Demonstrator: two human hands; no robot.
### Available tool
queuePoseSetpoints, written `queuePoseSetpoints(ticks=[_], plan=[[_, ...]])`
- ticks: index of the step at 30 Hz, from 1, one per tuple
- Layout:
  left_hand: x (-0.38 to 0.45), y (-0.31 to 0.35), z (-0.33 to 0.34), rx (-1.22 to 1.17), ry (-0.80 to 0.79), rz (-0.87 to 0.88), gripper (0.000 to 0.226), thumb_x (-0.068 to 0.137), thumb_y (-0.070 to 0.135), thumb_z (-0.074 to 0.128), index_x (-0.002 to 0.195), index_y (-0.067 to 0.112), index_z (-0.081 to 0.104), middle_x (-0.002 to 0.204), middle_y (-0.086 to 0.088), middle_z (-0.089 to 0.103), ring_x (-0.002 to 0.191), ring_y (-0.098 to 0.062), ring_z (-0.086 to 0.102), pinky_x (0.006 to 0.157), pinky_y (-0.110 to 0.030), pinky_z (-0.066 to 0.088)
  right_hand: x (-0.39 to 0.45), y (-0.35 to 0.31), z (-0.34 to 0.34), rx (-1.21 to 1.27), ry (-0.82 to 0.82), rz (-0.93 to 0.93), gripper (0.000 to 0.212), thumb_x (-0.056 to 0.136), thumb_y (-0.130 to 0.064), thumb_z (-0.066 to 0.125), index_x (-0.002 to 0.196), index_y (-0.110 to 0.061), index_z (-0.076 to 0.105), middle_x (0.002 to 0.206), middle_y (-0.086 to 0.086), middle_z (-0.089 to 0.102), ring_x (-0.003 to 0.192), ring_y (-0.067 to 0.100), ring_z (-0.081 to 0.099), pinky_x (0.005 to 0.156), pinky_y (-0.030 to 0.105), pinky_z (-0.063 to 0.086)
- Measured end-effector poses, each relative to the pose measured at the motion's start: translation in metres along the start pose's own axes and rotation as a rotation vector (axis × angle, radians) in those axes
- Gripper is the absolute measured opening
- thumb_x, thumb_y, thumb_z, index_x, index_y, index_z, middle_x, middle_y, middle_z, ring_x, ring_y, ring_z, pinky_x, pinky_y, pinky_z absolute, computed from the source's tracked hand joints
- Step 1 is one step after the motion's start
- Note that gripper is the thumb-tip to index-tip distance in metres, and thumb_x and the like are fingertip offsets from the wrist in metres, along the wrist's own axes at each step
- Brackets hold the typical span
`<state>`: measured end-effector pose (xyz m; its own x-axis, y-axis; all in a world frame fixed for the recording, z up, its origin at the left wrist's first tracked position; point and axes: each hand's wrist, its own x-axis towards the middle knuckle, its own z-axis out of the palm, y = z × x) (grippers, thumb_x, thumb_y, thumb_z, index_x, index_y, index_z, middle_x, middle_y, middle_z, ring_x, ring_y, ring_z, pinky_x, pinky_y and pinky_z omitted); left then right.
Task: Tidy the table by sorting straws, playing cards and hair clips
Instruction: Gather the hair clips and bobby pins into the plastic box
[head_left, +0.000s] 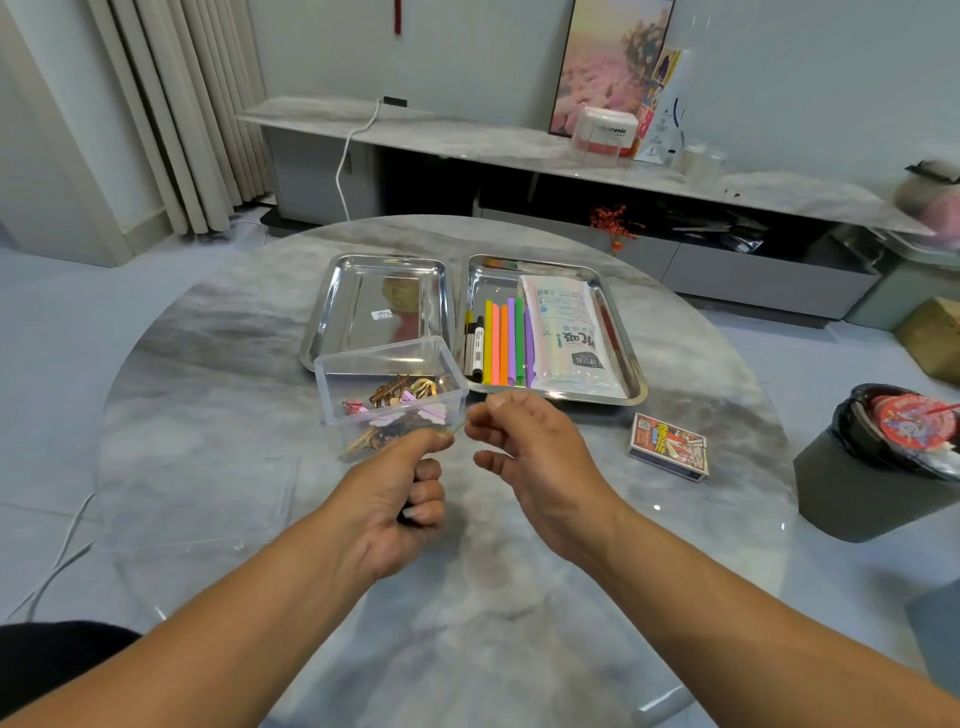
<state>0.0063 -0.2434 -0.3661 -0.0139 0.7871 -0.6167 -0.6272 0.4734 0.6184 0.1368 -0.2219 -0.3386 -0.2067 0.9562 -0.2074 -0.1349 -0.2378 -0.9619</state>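
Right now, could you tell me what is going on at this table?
A person is tidying a round table. Both hands are raised in front of the clear box of hair clips; the left hand and right hand seem to pinch something thin between them, too small to identify. Coloured straws already lie in the right steel tray. The left tray holds nothing sorted, and the card box sits on the table.

Marble table (218, 467) — trays (332, 312), box (332, 395), cards (667, 446)
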Motion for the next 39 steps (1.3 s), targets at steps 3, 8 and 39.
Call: queuePoseSetpoints(ticks=[3,8,39], plan=[[-0.002,0.000,0.001,-0.004,-0.036,0.023,0.011,0.090,0.013,0.064,0.086,0.019,0.055,0.050,0.006,0.030,0.033,-0.005,0.021,0.030,-0.013,0.017,0.001,-0.003,0.001,0.117,0.037,-0.013,0.016,0.099,-0.012,0.049,0.087,-0.012,0.059,0.081,0.000,0.066,0.084,0.015,0.062,0.072,0.028,0.051],[-0.007,-0.004,0.005,0.017,-0.086,0.078,0.012,0.090,0.014,0.065,0.087,0.019,0.054,0.052,0.005,0.031,0.034,-0.005,0.022,0.032,-0.012,0.019,0.004,-0.002,-0.001,0.332,0.057,0.065,0.014,0.101,-0.014,0.047,0.091,-0.011,0.056,0.073,0.000,0.065,0.072,0.014,0.064,0.072,0.028,0.048],[-0.018,0.003,0.008,-0.020,-0.162,0.306,0.008,0.093,0.018,0.059,0.086,0.014,0.058,0.072,-0.001,0.062,0.036,-0.006,0.026,0.034,-0.015,0.022,0.004,-0.003,-0.006,0.277,-0.162,0.138,0.010,0.096,-0.016,0.057,0.104,-0.020,0.061,0.073,-0.003,0.065,0.069,0.011,0.065,0.068,0.025,0.047]])
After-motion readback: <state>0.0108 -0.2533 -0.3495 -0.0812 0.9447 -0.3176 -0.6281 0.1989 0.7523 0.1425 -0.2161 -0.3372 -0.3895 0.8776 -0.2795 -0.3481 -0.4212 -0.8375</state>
